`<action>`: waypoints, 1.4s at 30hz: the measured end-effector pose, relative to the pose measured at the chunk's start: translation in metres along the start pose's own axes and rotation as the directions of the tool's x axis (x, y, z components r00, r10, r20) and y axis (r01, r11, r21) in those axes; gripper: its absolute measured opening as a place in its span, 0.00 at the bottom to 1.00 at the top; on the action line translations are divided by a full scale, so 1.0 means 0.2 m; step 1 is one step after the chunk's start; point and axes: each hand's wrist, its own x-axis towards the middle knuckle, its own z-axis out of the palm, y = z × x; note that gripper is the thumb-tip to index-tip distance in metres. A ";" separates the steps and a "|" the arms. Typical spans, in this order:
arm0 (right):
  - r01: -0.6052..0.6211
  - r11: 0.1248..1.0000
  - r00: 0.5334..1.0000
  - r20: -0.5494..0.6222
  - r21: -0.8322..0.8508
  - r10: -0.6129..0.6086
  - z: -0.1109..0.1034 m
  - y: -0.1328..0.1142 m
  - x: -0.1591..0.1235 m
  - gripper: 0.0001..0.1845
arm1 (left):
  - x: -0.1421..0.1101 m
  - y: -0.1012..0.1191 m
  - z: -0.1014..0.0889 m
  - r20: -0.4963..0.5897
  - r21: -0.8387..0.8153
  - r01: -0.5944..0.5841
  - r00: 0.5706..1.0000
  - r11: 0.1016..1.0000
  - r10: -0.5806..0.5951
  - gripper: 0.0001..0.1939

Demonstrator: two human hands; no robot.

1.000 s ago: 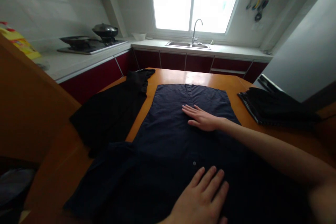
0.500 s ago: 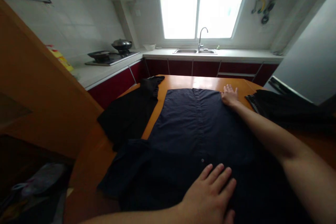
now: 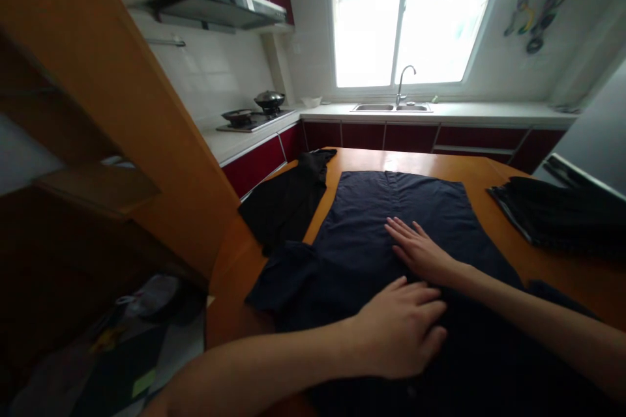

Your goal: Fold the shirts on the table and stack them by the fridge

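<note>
The room is a kitchen: a bright window (image 3: 372,19) stands at twelve o'clock, with a double sink (image 3: 374,107) and its curved tap (image 3: 400,83) below it. At eleven o'clock, a lidded pan (image 3: 270,100) sits on the stove (image 3: 254,121) beside a shallower pan (image 3: 237,116). From where I stand, all directions are read with that window at twelve.

In the foreground is an orange-brown wooden surface (image 3: 415,160). A navy shirt (image 3: 352,228) lies spread over its middle, its hem toward twelve o'clock and a sleeve (image 3: 281,280) out toward nine. I note slight creasing near the front seam.

The person's right hand (image 3: 415,253) rests on the shirt, palm down, fingers extended and slightly parted, pointing toward eleven o'clock. The left hand (image 3: 405,324) is at six o'clock from it, near by, back upward and fingers bent toward three. Whether those fingers pinch any cloth I cannot tell; they are turned from view.

A black garment (image 3: 288,205) lies at ten o'clock from the shirt, just beside it. A stack of dark folded cloth (image 3: 562,215) sits at two o'clock, well apart from both hands.
</note>
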 end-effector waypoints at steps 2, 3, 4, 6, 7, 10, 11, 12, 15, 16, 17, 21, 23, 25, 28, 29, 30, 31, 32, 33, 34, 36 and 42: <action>-0.074 0.997 0.997 -0.020 0.005 0.074 0.00 0.05 -0.05 0.31 | -0.01 -0.10 -0.03 -0.052 0.041 0.085 0.995 0.996 -0.082 0.24; -0.095 0.995 0.995 -0.026 0.013 0.095 -0.01 0.06 -0.07 0.31 | -0.02 -0.17 -0.03 -0.072 0.072 0.152 0.987 0.986 -0.147 0.25; -0.105 0.994 0.994 -0.028 0.023 0.106 -0.01 0.06 -0.10 0.31 | -0.04 -0.24 -0.02 -0.082 0.109 0.230 0.972 0.967 -0.222 0.27; -0.110 0.993 0.993 -0.028 0.040 0.111 -0.01 0.02 -0.15 0.31 | -0.07 -0.38 0.00 -0.079 0.168 0.375 0.927 0.912 -0.366 0.32; -0.109 0.993 0.994 -0.026 0.045 0.110 -0.01 -0.01 -0.18 0.31 | -0.08 -0.43 0.02 -0.073 0.178 0.415 0.910 0.892 -0.408 0.33; -0.104 0.993 0.994 -0.029 0.053 0.106 0.00 -0.12 -0.24 0.32 | -0.11 -0.47 0.02 -0.072 0.151 0.435 0.900 0.887 -0.429 0.32; -0.099 0.994 0.994 -0.033 0.054 0.100 -0.01 -0.15 -0.25 0.33 | -0.11 -0.45 0.01 -0.076 0.139 0.417 0.909 0.898 -0.410 0.31; -0.092 0.994 0.995 -0.038 0.053 0.094 -0.02 -0.17 -0.25 0.33 | -0.12 -0.43 -0.02 -0.078 0.131 0.397 0.918 0.908 -0.390 0.29; -0.081 0.996 0.995 -0.059 0.047 0.084 -0.08 -0.22 -0.23 0.31 | -0.17 -0.38 -0.15 -0.115 0.111 0.353 0.933 0.929 -0.340 0.24; -0.084 0.995 0.994 -0.067 0.047 0.087 -0.10 -0.24 -0.22 0.30 | -0.20 -0.38 -0.21 -0.148 0.098 0.363 0.926 0.927 -0.347 0.23; -0.089 0.995 0.993 -0.076 0.051 0.093 -0.13 -0.25 -0.20 0.30 | -0.24 -0.40 -0.27 -0.196 0.081 0.392 0.908 0.916 -0.371 0.22; -0.084 0.991 0.991 -0.098 0.100 0.094 -0.17 -0.33 -0.11 0.28 | -0.48 -0.54 -0.44 -0.374 0.077 0.692 0.688 0.718 -0.623 0.19; -0.058 0.991 0.994 -0.086 0.123 0.069 -0.15 -0.39 -0.06 0.28 | -0.61 -0.61 -0.45 -0.384 0.138 0.824 0.556 0.550 -0.737 0.17; -0.037 0.990 0.997 -0.061 0.135 0.046 -0.11 -0.45 -0.02 0.29 | -0.74 -0.65 -0.42 -0.383 0.208 0.893 0.450 0.400 -0.807 0.18; -0.010 0.991 0.999 -0.037 0.137 0.015 0.00 -0.51 0.00 0.29 | -0.88 -0.65 -0.34 -0.361 0.259 0.920 0.374 0.294 -0.854 0.22; -0.004 0.991 0.999 -0.038 0.133 0.009 0.04 -0.52 0.00 0.29 | -0.91 -0.65 -0.32 -0.354 0.266 0.922 0.366 0.282 -0.861 0.23; 0.000 0.992 0.999 -0.039 0.128 0.005 0.07 -0.53 0.00 0.29 | -0.93 -0.64 -0.30 -0.350 0.270 0.922 0.362 0.277 -0.864 0.24; 0.003 0.992 0.999 -0.039 0.123 0.002 0.11 -0.53 -0.01 0.30 | -0.95 -0.63 -0.28 -0.349 0.267 0.924 0.359 0.275 -0.866 0.24; 0.002 0.993 0.999 -0.036 0.120 0.002 0.13 -0.53 -0.02 0.30 | -0.96 -0.63 -0.27 -0.350 0.255 0.926 0.356 0.277 -0.866 0.24; -0.002 0.992 0.999 -0.031 0.122 0.006 0.15 -0.53 -0.03 0.30 | -0.96 -0.62 -0.26 -0.350 0.237 0.930 0.350 0.280 -0.869 0.25; -0.008 0.992 1.000 -0.024 0.129 0.011 0.16 -0.52 -0.03 0.30 | -0.96 -0.62 -0.25 -0.347 0.214 0.935 0.342 0.281 -0.873 0.25; -0.019 0.990 1.000 -0.014 0.142 0.022 0.17 -0.52 -0.04 0.29 | -0.95 -0.61 -0.24 -0.335 0.159 0.950 0.307 0.268 -0.891 0.25; -0.024 0.991 1.000 -0.006 0.129 0.025 0.14 -0.52 -0.04 0.28 | -0.94 -0.63 -0.22 -0.308 0.029 0.962 0.268 0.273 -0.913 0.19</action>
